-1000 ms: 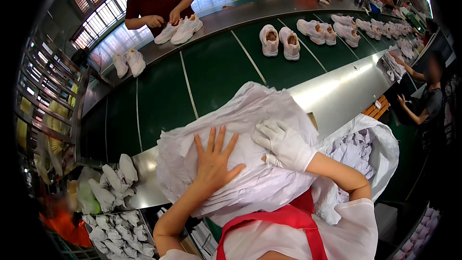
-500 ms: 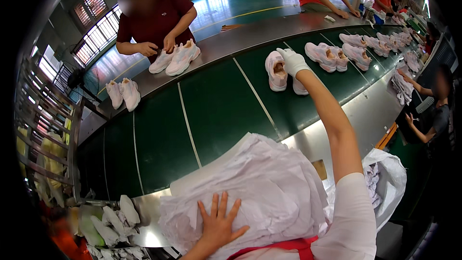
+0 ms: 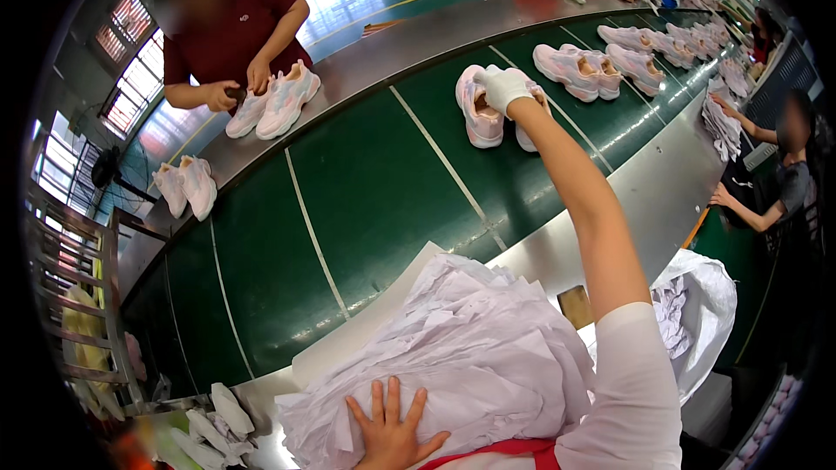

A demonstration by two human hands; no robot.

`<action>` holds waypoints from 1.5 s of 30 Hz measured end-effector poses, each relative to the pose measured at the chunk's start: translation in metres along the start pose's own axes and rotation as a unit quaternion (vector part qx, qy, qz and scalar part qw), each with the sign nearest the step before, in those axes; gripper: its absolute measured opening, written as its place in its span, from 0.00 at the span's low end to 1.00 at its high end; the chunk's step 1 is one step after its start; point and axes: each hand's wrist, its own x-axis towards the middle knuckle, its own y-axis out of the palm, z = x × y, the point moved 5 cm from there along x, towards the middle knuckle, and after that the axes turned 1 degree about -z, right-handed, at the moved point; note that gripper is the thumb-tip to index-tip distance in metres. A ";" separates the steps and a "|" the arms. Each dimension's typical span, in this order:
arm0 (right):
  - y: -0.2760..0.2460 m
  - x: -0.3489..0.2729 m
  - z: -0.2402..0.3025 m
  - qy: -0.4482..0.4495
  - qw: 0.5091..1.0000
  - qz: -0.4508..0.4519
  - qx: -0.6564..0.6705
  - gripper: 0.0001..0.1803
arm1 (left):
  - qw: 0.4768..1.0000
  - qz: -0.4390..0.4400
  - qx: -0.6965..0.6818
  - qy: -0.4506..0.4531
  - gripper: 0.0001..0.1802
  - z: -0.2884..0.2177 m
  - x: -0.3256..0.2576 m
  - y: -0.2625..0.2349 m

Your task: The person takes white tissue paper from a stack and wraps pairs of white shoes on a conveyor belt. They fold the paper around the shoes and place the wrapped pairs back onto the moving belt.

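The bare left hand lies palm down near the lower edge, fingers fanned and pointing forward, thumb stretched out to the right. The right arm reaches far forward, elbow slightly bent; the white-gloved right hand curls downward, its fingertips hidden.

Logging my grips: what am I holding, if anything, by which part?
Right hand is at two shoes near their openings, hold unclear; left hand lies flat on papers, holding nothing.

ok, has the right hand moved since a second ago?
Yes, forward: judged against the near metal ledge, the right hand went from the paper stack to past the ledge's far edge, at two pale shoes.
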 end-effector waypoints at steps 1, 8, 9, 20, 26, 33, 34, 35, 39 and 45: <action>-0.020 -0.011 0.004 0.017 0.999 0.031 0.030 0.26 | 1.000 -0.006 0.001 -0.001 0.52 0.000 0.001 -0.003; -0.227 -0.243 0.140 -0.178 0.835 0.037 0.519 0.33 | 0.999 -0.028 0.021 -0.002 0.46 0.001 -0.003 -0.001; -0.247 -0.287 0.163 -0.300 0.845 0.044 0.440 0.35 | 0.999 -0.014 0.028 0.010 0.47 0.001 0.000 0.000; -0.173 -0.408 0.188 -0.174 0.967 -0.025 0.184 0.37 | 0.982 -0.079 0.092 -0.148 0.47 0.022 -0.019 -0.045; -0.173 -0.409 0.199 -0.179 0.961 -0.038 0.210 0.37 | 0.964 -0.117 0.149 -0.185 0.48 0.007 -0.034 -0.116; -0.176 -0.413 0.193 -0.170 0.963 -0.089 0.191 0.38 | 0.979 -0.100 0.052 0.168 0.43 -0.072 0.038 -0.091; -0.174 -0.414 0.194 -0.164 0.963 -0.093 0.192 0.38 | 0.975 -0.104 0.070 0.183 0.43 -0.065 0.047 -0.066; -0.171 -0.415 0.193 -0.162 0.960 -0.099 0.206 0.39 | 0.979 -0.107 0.058 0.166 0.43 -0.054 0.055 -0.046; -0.157 -0.415 0.192 -0.137 0.954 -0.095 0.248 0.39 | 0.986 -0.098 0.045 0.127 0.44 -0.032 0.054 -0.013; -0.144 -0.421 0.186 -0.140 0.958 -0.106 0.228 0.38 | 0.981 -0.101 0.073 0.146 0.44 -0.038 0.054 -0.009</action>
